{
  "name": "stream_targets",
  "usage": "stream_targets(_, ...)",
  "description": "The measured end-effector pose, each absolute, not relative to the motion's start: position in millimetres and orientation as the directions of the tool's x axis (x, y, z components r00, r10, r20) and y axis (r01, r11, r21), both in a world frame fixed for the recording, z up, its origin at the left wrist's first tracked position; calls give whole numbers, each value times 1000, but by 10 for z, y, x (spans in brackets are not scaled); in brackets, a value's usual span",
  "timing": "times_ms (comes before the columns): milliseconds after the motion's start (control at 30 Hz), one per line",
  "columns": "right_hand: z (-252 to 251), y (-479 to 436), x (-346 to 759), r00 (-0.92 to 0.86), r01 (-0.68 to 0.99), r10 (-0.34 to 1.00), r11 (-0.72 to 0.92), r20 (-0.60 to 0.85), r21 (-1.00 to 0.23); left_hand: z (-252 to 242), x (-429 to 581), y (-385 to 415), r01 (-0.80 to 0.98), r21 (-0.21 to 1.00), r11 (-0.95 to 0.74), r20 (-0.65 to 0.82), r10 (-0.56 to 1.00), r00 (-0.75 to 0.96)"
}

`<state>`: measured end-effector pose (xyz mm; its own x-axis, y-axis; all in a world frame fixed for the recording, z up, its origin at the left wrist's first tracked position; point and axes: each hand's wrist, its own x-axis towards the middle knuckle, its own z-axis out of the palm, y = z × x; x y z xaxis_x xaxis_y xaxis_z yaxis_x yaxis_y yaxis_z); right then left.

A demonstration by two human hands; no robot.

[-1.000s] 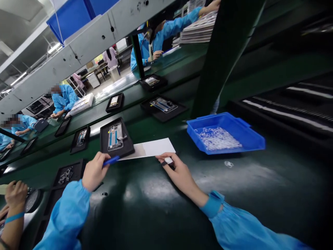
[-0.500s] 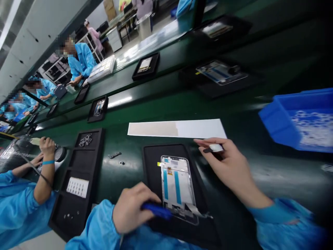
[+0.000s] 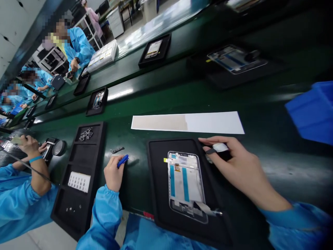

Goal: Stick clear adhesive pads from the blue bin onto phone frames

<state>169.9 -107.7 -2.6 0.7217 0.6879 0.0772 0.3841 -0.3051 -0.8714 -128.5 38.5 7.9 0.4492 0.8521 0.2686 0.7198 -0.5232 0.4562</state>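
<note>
My left hand (image 3: 114, 173) is closed round a blue stick-like tool (image 3: 122, 161) whose exact kind I cannot make out. It is just beside a short row of small dark parts (image 3: 117, 150) on the bench. My right hand (image 3: 236, 163) pinches a small white piece with a black end (image 3: 220, 148), over the right edge of a black tray (image 3: 158, 180). Within that tray lies a phone frame (image 3: 191, 191), silvery, with two blue strips, a yellow tab and a flex cable at its lower end.
A white paper strip (image 3: 213, 121) lies beyond the tray. A compartmented black tray (image 3: 97, 166) with small parts stands left, beside a co-worker's hand (image 3: 29, 146). At right is a blue bin (image 3: 309, 114). More phone trays (image 3: 96, 101) sit farther back.
My left hand has moved left with the blue tool, from beside the phone frame to the small dark parts. My right hand keeps hold of the white piece. The view has shifted slightly.
</note>
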Motion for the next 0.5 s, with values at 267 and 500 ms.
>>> stream_targets(267,-14,-1091,1707,718,391,694,-330,60,-859,175,-1309,443,645,706,-291,133,950,283)
stream_targets(500,-79,-1151,1654,553,744,715,-192,427,-640,215,-1284,455,588,796,-146,62,985,160)
